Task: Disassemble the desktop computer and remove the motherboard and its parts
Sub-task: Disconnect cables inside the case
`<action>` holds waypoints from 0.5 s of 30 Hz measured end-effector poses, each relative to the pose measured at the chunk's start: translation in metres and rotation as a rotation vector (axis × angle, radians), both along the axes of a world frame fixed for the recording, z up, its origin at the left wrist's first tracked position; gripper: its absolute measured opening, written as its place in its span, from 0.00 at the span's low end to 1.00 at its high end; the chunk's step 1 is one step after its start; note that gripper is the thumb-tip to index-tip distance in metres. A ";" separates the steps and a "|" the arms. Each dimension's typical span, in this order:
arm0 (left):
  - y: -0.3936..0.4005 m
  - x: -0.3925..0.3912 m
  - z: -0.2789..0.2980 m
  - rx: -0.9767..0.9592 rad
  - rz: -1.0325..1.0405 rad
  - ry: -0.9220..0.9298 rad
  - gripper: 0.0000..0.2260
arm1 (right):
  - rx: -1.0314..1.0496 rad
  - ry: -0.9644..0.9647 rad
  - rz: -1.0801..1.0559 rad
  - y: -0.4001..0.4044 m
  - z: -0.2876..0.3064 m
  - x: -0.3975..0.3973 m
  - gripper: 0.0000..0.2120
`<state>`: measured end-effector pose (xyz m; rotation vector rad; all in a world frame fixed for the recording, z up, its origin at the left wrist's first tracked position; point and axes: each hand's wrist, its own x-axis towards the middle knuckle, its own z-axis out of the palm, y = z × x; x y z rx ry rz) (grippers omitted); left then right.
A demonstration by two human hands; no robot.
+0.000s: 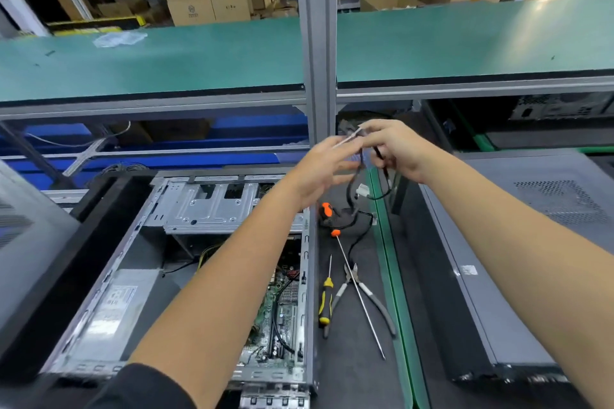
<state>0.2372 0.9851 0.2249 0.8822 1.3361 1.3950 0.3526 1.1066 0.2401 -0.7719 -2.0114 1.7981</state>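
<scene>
We work at a dark, matte bench mat [349, 375] under a teal-topped shelf [199, 56] carried on a ribbed aluminium post [317, 43]; brown cardboard cartons [209, 7] stand stacked behind. The open desktop computer [186, 276] lies on its side on the mat, its long axis running from us toward the shelf. Inside we see a stamped, bare-metal drive cage [212, 206] at the far end, a grey boxy power supply [113, 305] at the near left, and the green motherboard [282, 309] along the right wall, partly hidden by our left forearm.

We raise both hands above the far right corner of the case. Our left hand [322, 169] has its fingers loosely spread, fingertips at a thin pale strip; whether they pinch it we cannot tell. Our right hand [395, 149] curls its fingers around a thin black cable bundle [352, 189] that hangs down, bearing a white connector [362, 191].

On the mat to the right lie a yellow-and-black screwdriver [326, 304], grey-handled pliers [362, 295] and a long, slim orange-capped rod [358, 295]. A closed grey case [518, 259] with a perforated panel lies further right.
</scene>
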 end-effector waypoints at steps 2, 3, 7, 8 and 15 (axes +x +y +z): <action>0.002 0.002 -0.004 -0.013 0.062 0.028 0.17 | -0.048 0.015 0.071 -0.003 0.003 -0.003 0.16; 0.002 0.002 -0.006 -0.013 0.110 0.059 0.16 | -0.069 0.020 0.090 -0.004 0.004 -0.004 0.20; 0.001 -0.008 -0.014 -0.009 0.341 0.130 0.04 | 0.071 -0.050 -0.060 -0.006 -0.002 -0.009 0.18; 0.000 -0.011 -0.015 -0.016 0.375 0.125 0.02 | 0.151 -0.101 -0.138 -0.005 -0.007 -0.010 0.15; -0.011 -0.023 -0.022 -0.094 0.394 0.186 0.07 | 0.516 -0.969 0.311 -0.023 -0.076 -0.015 0.05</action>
